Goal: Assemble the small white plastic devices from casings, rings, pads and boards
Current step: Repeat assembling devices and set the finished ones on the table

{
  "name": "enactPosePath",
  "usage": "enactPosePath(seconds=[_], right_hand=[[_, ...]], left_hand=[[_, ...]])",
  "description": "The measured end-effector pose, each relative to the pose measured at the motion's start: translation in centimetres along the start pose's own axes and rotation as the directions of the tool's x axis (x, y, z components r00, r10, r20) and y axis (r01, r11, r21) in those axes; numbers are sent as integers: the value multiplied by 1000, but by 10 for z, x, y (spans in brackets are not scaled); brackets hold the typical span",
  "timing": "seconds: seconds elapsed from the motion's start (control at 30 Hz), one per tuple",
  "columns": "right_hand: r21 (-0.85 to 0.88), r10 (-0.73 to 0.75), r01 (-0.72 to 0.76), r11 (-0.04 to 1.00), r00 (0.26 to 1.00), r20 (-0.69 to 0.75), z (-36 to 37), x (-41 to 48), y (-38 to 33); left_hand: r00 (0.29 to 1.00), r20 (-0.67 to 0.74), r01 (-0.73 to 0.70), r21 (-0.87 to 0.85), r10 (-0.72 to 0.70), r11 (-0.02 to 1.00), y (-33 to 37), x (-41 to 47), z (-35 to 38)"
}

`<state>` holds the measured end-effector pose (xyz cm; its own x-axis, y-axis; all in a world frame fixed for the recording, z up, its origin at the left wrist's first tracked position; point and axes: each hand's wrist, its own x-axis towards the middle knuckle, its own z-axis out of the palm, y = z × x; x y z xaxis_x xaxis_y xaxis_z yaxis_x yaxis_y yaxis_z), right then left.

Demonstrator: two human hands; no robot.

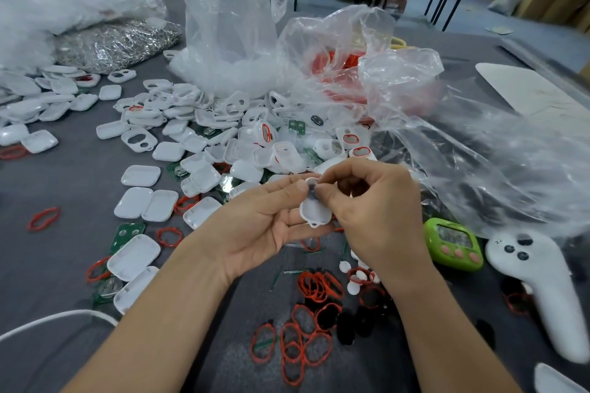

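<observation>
White shells [137, 201]: scattered at left on the grey tabletop [48, 265]. Casing [314, 212]: held above the tabletop in the curled left hand [265, 220], upper end pinched by the right hand [373, 201]. Red rings [306, 338]: strewn beneath. Green timer [453, 244]: laid at right.

Casing [314, 210] I'm holding: white plastic, smooth, slight sheen. Loose shells [140, 175] in the pile: same moulded finish. Red rings [314, 289]: thin, rubbery-looking, matt. Black pads [346, 327]: dull, look soft. Boards [127, 231]: glossy green, bright metal contacts. Table cover [64, 175]: grey cloth, matt, slightly fuzzy. Bags [236, 9]: clear film, crinkled, glossy. One is full of shiny silver metal parts [118, 45]. Timer [453, 244]: glossy green plastic. Controller [536, 281]: white plastic, matt, smooth.
</observation>
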<state>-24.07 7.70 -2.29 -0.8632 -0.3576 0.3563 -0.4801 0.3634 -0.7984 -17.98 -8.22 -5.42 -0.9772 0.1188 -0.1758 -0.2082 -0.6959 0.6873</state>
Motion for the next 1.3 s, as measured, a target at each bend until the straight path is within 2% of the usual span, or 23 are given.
enactPosePath(seconds=[0.13,0.27,0.4,0.47,0.57,0.63,0.8,1.0,1.07,1.17,1.23,1.3], right_hand=[[-25,-1,0,1000,998,-59,2,-1,1],[-53,26,-27,998,1000,-12,1,-1,3],[-65,46,-45,997,999,13,5,-2,7],[8,85,-86,996,996,40,7,-1,9],[209,190,-190,959,982,22,5,2,13],[240,215,-210,948,977,5,3,3,16],[117,156,-161,980,986,57,7,-3,14],[47,106,-107,993,994,19,10,-3,18],[94,143,-143,985,990,10,13,-3,18],[311,274,-279,908,960,63,14,0,18],[394,293,-305,867,952,92,12,1,18],[432,304,-290,854,952,39,10,0,16]], left_hand=[[1000,2,2,17,-2,1000,1,1,1],[1000,-4,3,2,-3,1000,2,0,1],[997,-75,-10,120,20,993,0,0,1],[989,-145,-9,185,36,983,-1,2,1],[982,-183,-8,239,53,971,-1,3,4],[977,-198,-21,259,75,966,-2,3,6],[961,-243,-47,323,131,945,-4,5,8],[945,-270,-70,379,182,923,-9,5,10],[936,-286,-85,387,207,918,-11,7,12],[916,-313,-126,371,252,920,-12,8,14],[903,-340,-144,339,264,930,-11,8,14],[895,-366,-150,291,255,945,-9,8,13]])
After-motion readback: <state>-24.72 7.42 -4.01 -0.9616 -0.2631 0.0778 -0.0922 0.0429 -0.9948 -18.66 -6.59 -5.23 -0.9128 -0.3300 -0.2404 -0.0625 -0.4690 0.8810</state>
